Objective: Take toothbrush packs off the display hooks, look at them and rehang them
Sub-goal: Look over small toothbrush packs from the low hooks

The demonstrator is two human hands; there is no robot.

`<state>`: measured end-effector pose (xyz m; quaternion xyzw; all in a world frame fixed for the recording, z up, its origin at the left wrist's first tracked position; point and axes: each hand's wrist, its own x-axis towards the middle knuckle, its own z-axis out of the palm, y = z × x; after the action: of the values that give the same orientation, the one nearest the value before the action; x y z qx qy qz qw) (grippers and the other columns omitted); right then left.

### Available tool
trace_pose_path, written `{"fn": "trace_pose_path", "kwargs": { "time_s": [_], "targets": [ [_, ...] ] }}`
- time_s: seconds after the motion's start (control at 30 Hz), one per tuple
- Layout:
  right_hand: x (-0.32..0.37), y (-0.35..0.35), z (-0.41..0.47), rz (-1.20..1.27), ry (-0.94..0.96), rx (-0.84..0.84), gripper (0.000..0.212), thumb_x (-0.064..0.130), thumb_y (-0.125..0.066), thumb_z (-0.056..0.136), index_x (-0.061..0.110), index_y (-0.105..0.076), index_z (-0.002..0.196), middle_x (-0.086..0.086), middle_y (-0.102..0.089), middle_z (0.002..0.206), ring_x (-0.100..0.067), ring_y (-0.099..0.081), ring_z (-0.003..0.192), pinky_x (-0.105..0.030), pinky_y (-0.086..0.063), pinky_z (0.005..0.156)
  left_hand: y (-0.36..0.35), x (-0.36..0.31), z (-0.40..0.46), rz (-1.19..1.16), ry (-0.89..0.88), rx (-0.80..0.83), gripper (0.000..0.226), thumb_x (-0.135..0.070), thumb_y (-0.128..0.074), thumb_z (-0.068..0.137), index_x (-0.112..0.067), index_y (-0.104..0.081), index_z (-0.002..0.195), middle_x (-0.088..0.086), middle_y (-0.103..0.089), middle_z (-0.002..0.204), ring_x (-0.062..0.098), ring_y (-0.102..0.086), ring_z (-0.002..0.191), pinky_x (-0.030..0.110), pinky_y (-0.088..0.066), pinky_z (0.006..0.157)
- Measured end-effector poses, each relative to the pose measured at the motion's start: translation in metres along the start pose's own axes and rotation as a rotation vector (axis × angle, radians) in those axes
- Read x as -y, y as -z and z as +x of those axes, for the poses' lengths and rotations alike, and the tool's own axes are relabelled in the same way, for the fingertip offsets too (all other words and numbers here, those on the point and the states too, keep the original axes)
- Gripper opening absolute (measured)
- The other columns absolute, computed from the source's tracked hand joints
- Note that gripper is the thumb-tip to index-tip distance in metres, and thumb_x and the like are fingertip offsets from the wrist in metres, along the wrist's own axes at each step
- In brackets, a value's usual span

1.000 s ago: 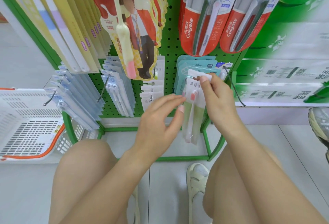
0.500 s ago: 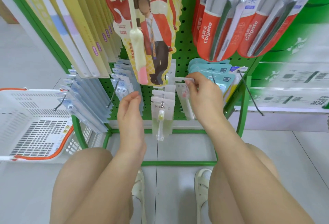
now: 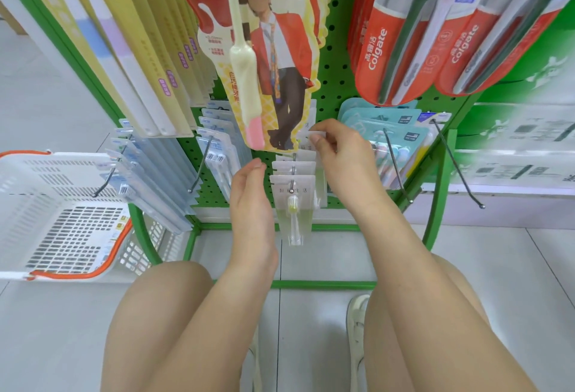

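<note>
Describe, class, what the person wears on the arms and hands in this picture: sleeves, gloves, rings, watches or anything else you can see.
Nothing is worn. The left hand and right hand are bare, without gloves, rings or a watch. Both forearms are bare up to the frame's edge, with no sleeve in view. The fingernails look short and unpainted.
</note>
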<state>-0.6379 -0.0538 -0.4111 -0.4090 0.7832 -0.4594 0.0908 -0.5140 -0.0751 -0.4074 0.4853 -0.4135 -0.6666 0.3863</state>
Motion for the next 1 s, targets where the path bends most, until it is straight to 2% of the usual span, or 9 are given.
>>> {"fn": "trace_pose_path", "kwargs": {
  "time_s": [0.13, 0.23, 0.33, 0.43, 0.57, 0.67, 0.73, 0.87, 1.0],
  "targets": [
    [0.000, -0.002, 0.007, 0.115, -0.092, 0.068, 0.025, 0.016, -0.048, 0.098, 0.015, -0.069, 0.112, 0.004, -0.062, 0.091, -0.017, -0.054, 0.089, -0.025, -0.041, 0.078, 0.000, 0.000, 0.002, 0.006, 0.002, -0.009, 0.023, -0.026, -0.044, 0.100, -0.027, -0.056, 0.120, -0.006, -0.056, 0.133, 0.008, -0.047, 0.126, 0.030, -0.034, 0.109],
    [-0.001, -0.003, 0.011, 0.254, -0.163, 0.070, 0.022, 0.015, -0.053, 0.096, 0.015, -0.072, 0.107, 0.001, -0.069, 0.103, -0.018, -0.061, 0.099, -0.039, -0.048, 0.097, 0.000, 0.001, 0.003, 0.014, 0.004, -0.001, 0.023, -0.027, -0.043, 0.101, -0.029, -0.055, 0.120, -0.008, -0.055, 0.133, 0.006, -0.047, 0.125, 0.027, -0.035, 0.105],
    [-0.002, -0.004, 0.014, 0.308, -0.211, 0.087, 0.016, 0.015, -0.060, 0.092, 0.025, -0.071, 0.085, 0.002, -0.071, 0.094, -0.017, -0.064, 0.096, -0.040, -0.051, 0.095, 0.000, 0.002, 0.005, 0.023, 0.000, -0.005, 0.022, -0.027, -0.043, 0.101, -0.030, -0.055, 0.119, -0.009, -0.055, 0.132, 0.006, -0.048, 0.124, 0.027, -0.036, 0.105],
    [-0.004, -0.004, 0.017, 0.345, -0.256, 0.108, 0.020, 0.015, -0.062, 0.090, 0.029, -0.068, 0.077, 0.005, -0.070, 0.089, -0.017, -0.064, 0.096, -0.040, -0.051, 0.096, -0.001, 0.004, 0.006, 0.031, 0.003, -0.002, 0.024, -0.028, -0.042, 0.101, -0.029, -0.058, 0.119, -0.009, -0.057, 0.131, 0.006, -0.048, 0.124, 0.029, -0.035, 0.107],
    [-0.003, -0.004, 0.020, 0.367, -0.275, 0.021, 0.018, 0.020, -0.055, 0.092, 0.021, -0.072, 0.099, 0.002, -0.070, 0.106, -0.017, -0.062, 0.105, -0.038, -0.047, 0.099, -0.002, 0.006, 0.006, 0.025, 0.002, -0.001, 0.031, -0.026, -0.043, 0.101, -0.022, -0.060, 0.127, -0.008, -0.059, 0.130, 0.006, -0.050, 0.123, 0.031, -0.034, 0.112],
    [-0.003, -0.005, 0.025, 0.222, -0.207, -0.062, 0.032, 0.016, -0.046, 0.098, 0.015, -0.060, 0.127, -0.003, -0.065, 0.123, -0.017, -0.058, 0.115, -0.029, -0.043, 0.099, -0.003, 0.008, 0.007, 0.022, 0.004, -0.009, 0.031, -0.026, -0.043, 0.100, -0.021, -0.061, 0.125, -0.007, -0.061, 0.129, 0.007, -0.052, 0.123, 0.034, -0.033, 0.114],
    [-0.005, -0.009, 0.030, 0.177, -0.176, -0.068, 0.037, 0.013, -0.044, 0.098, 0.014, -0.055, 0.134, -0.005, -0.062, 0.128, -0.021, -0.056, 0.118, -0.032, -0.042, 0.101, -0.003, 0.010, 0.008, 0.028, 0.008, -0.013, 0.031, -0.026, -0.044, 0.100, -0.020, -0.062, 0.124, -0.006, -0.061, 0.129, 0.008, -0.052, 0.123, 0.036, -0.033, 0.115],
    [-0.007, -0.017, 0.037, 0.063, -0.120, -0.083, 0.033, 0.010, -0.048, 0.097, 0.010, -0.059, 0.128, -0.009, -0.066, 0.119, -0.026, -0.060, 0.110, -0.036, -0.045, 0.094, -0.003, 0.012, 0.007, 0.028, 0.022, -0.015, 0.030, -0.024, -0.043, 0.100, -0.022, -0.063, 0.122, -0.005, -0.062, 0.128, 0.009, -0.053, 0.123, 0.033, -0.036, 0.112],
    [-0.006, -0.020, 0.039, 0.070, -0.119, -0.138, 0.015, 0.013, -0.056, 0.094, 0.009, -0.065, 0.106, -0.006, -0.069, 0.097, -0.024, -0.063, 0.093, -0.032, -0.046, 0.079, -0.003, 0.013, 0.007, 0.006, 0.024, -0.012, 0.028, -0.024, -0.045, 0.100, -0.021, -0.064, 0.121, -0.004, -0.063, 0.127, 0.011, -0.054, 0.123, 0.032, -0.036, 0.111]
  ]
}}
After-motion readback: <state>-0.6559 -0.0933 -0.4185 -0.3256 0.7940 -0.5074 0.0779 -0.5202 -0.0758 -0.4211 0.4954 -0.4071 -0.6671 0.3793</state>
